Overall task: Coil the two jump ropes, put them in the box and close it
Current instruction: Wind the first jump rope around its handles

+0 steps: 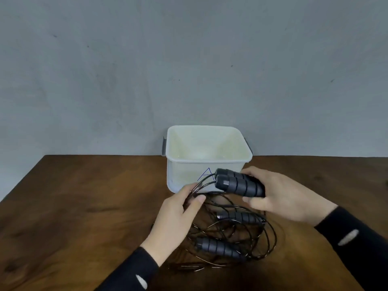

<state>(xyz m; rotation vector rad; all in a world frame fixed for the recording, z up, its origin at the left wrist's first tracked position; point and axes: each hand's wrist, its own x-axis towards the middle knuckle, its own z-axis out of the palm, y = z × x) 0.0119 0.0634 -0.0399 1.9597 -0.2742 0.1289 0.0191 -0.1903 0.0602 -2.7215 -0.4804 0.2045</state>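
**Two rope handles held in front of the open box**

The right hand (281,196) grips a pair of black ribbed handles (239,183) side by side, fingers curled under them and thumb over the top. The handle ends point left, toward the left hand (178,217). Both handles are lifted clear of the worktop (84,206) and sit just in front of the box's near wall.

Two thin black cords leave those handle ends and run in a short arc down to the left hand, which pinches the cord strands (201,184) between thumb and fingers (the exact number of strands in the pinch is hard to make out). The fingers are bent around the cords, palm facing down.

Beneath and between the two hands, the rest of the rope lies on the worktop as a loose tangle of loops (247,244). Two more black handles lie in that tangle: one (239,217) just under the right hand, the other (220,249) nearer to the person, below the left wrist.

The white plastic box (184,164) stands open at the far edge of the worktop, against the grey wall (189,59). A blue letter A (204,174) is drawn on its front wall, partly covered by the held handles. A grey latch (163,147) shows on its left side. Nothing shows inside the box.

Both sleeves are black.
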